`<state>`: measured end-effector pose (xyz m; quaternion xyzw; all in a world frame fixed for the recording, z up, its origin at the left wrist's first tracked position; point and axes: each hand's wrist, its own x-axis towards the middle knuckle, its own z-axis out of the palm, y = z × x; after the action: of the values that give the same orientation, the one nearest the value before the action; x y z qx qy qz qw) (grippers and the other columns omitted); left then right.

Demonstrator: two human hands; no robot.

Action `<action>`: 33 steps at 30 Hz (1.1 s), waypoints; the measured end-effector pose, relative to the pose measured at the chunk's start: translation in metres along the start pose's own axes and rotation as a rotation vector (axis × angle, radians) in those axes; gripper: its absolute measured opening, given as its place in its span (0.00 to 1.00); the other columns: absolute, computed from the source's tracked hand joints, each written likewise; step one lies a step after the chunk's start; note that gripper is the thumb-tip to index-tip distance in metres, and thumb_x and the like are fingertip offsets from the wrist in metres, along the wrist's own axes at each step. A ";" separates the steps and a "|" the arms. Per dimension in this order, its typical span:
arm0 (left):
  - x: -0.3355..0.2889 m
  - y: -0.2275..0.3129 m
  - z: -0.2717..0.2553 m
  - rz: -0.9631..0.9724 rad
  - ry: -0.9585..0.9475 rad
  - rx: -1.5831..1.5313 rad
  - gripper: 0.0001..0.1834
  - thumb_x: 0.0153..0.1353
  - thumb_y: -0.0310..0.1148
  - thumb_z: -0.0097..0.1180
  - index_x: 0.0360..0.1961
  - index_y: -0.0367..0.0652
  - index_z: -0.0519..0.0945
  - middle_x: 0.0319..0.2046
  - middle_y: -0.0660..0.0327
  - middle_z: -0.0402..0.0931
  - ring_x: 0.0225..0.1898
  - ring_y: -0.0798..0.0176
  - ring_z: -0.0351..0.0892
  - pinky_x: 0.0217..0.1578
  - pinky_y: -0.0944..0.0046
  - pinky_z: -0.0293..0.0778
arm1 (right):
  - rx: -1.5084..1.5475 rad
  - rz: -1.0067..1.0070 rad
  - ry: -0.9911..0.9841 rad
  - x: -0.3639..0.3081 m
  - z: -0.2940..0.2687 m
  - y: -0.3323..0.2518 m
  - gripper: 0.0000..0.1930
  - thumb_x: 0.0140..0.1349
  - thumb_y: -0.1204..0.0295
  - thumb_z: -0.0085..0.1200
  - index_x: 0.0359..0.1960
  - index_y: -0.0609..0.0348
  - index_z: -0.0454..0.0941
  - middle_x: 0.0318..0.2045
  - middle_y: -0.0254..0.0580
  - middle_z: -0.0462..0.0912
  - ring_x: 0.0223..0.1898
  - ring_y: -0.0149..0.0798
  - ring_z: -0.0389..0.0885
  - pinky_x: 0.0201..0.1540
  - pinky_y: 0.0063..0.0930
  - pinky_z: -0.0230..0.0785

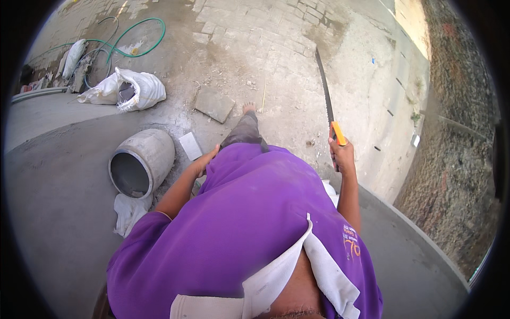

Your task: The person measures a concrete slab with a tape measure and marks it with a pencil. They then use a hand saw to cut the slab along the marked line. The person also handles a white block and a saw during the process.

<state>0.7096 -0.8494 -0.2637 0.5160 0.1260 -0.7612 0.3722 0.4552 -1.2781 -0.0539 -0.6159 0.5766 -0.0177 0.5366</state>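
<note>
One long saw [325, 90] sticks up and away from the purple shirt [249, 212], its orange handle [338, 133] squeezed tight in the right hand [342, 155] to keep it steady. Left hand [204, 162] rests flat, fingers loose, by the shirt. Left of the shirt lies a tipped grey drum [142, 162].

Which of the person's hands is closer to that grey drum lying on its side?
Left. The left hand rests at the knee, just right of the drum; the right hand grips a long saw far across.
</note>
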 end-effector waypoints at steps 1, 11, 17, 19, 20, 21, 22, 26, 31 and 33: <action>0.016 0.018 0.003 0.005 0.073 0.051 0.54 0.59 0.79 0.34 0.68 0.40 0.66 0.64 0.46 0.69 0.62 0.52 0.70 0.57 0.45 0.67 | 0.024 0.017 -0.024 0.020 0.000 -0.008 0.08 0.61 0.71 0.62 0.33 0.59 0.75 0.20 0.33 0.76 0.17 0.24 0.71 0.19 0.21 0.62; 0.065 0.284 0.132 0.476 0.330 0.988 0.35 0.60 0.55 0.54 0.51 0.29 0.80 0.51 0.38 0.78 0.54 0.42 0.78 0.56 0.51 0.72 | -0.686 -0.017 -0.179 0.179 0.049 -0.062 0.16 0.52 0.69 0.65 0.39 0.67 0.79 0.31 0.51 0.86 0.36 0.43 0.85 0.42 0.35 0.75; 0.157 0.309 0.146 0.576 0.827 0.899 0.19 0.57 0.44 0.55 0.35 0.37 0.85 0.42 0.43 0.82 0.49 0.42 0.80 0.49 0.47 0.75 | -0.764 -0.260 -0.380 0.308 0.045 -0.105 0.17 0.55 0.65 0.63 0.41 0.65 0.79 0.33 0.58 0.85 0.39 0.52 0.86 0.43 0.40 0.75; 0.180 0.342 0.155 0.636 0.947 0.764 0.18 0.58 0.43 0.54 0.32 0.38 0.85 0.39 0.43 0.83 0.47 0.43 0.81 0.47 0.46 0.76 | -0.789 -0.417 -0.407 0.387 0.043 -0.080 0.17 0.55 0.64 0.62 0.41 0.63 0.79 0.32 0.58 0.85 0.39 0.54 0.86 0.42 0.41 0.74; 0.178 0.363 0.166 0.659 1.001 0.635 0.17 0.58 0.42 0.54 0.31 0.38 0.85 0.38 0.43 0.83 0.45 0.42 0.82 0.46 0.46 0.76 | -0.801 -0.494 -0.410 0.427 0.038 -0.070 0.16 0.55 0.64 0.61 0.42 0.62 0.79 0.32 0.58 0.85 0.39 0.55 0.86 0.41 0.42 0.74; 0.171 0.378 0.168 0.672 1.053 0.530 0.17 0.59 0.42 0.53 0.30 0.38 0.85 0.37 0.43 0.83 0.44 0.42 0.82 0.44 0.46 0.76 | -0.816 -0.496 -0.432 0.435 0.044 -0.090 0.16 0.55 0.64 0.61 0.41 0.61 0.79 0.32 0.58 0.85 0.40 0.56 0.86 0.41 0.42 0.74; 0.170 0.391 0.168 0.671 1.063 0.580 0.18 0.61 0.42 0.52 0.31 0.37 0.85 0.36 0.42 0.82 0.43 0.41 0.82 0.45 0.45 0.76 | -0.829 -0.494 -0.453 0.440 0.048 -0.112 0.16 0.55 0.64 0.61 0.41 0.60 0.78 0.31 0.58 0.85 0.40 0.57 0.86 0.41 0.42 0.74; 0.146 0.424 0.197 0.463 0.950 0.624 0.20 0.66 0.42 0.49 0.33 0.34 0.84 0.36 0.40 0.82 0.43 0.39 0.82 0.46 0.44 0.74 | -0.922 -0.459 -0.498 0.491 0.040 -0.105 0.15 0.54 0.64 0.62 0.39 0.59 0.78 0.30 0.55 0.85 0.40 0.56 0.85 0.40 0.42 0.74; 0.093 0.430 0.236 0.303 0.765 0.460 0.23 0.70 0.43 0.44 0.37 0.33 0.83 0.38 0.39 0.81 0.44 0.36 0.80 0.48 0.43 0.72 | -0.941 -0.480 -0.527 0.527 0.053 -0.147 0.13 0.54 0.66 0.62 0.37 0.58 0.77 0.29 0.52 0.83 0.38 0.51 0.83 0.39 0.40 0.73; 0.091 0.442 0.235 0.258 0.793 0.338 0.24 0.70 0.43 0.44 0.38 0.32 0.83 0.39 0.38 0.81 0.44 0.36 0.80 0.49 0.43 0.72 | -0.969 -0.506 -0.539 0.542 0.068 -0.170 0.12 0.53 0.67 0.62 0.36 0.58 0.77 0.28 0.50 0.83 0.37 0.49 0.82 0.39 0.39 0.73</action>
<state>0.8378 -1.3296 -0.1563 0.8328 0.0672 -0.4619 0.2976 0.7975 -1.6710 -0.2900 -0.8906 0.1988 0.2764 0.3015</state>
